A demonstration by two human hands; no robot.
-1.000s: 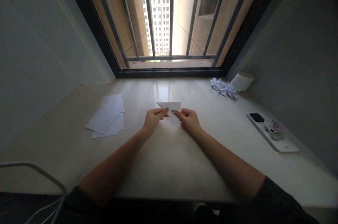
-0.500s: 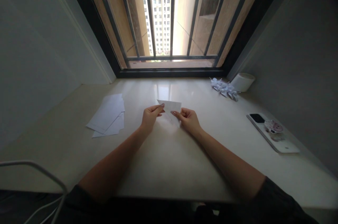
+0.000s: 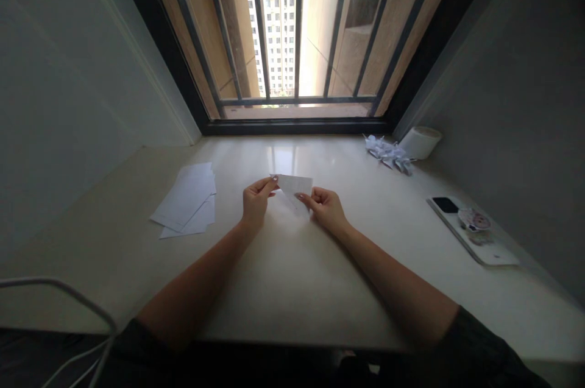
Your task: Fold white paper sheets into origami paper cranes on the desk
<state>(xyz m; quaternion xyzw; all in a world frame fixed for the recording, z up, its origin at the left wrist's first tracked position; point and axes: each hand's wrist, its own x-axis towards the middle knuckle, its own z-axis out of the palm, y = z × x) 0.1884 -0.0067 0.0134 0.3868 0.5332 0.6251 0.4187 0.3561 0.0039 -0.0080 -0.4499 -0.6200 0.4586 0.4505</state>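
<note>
Together, left hand (image 3: 256,201) and right hand (image 3: 328,209) on one white paper (image 3: 296,184).

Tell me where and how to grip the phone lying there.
Pinch the phone by its long left edge, probably coming from the left: it lies flat, that edge faces away from the wall, and the round attachment on its back leaves it uncovered.

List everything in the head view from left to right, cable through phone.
White cable, loose white sheets, left hand, held paper, right hand, cluster of small paper pieces, white cylindrical object, phone.
</note>
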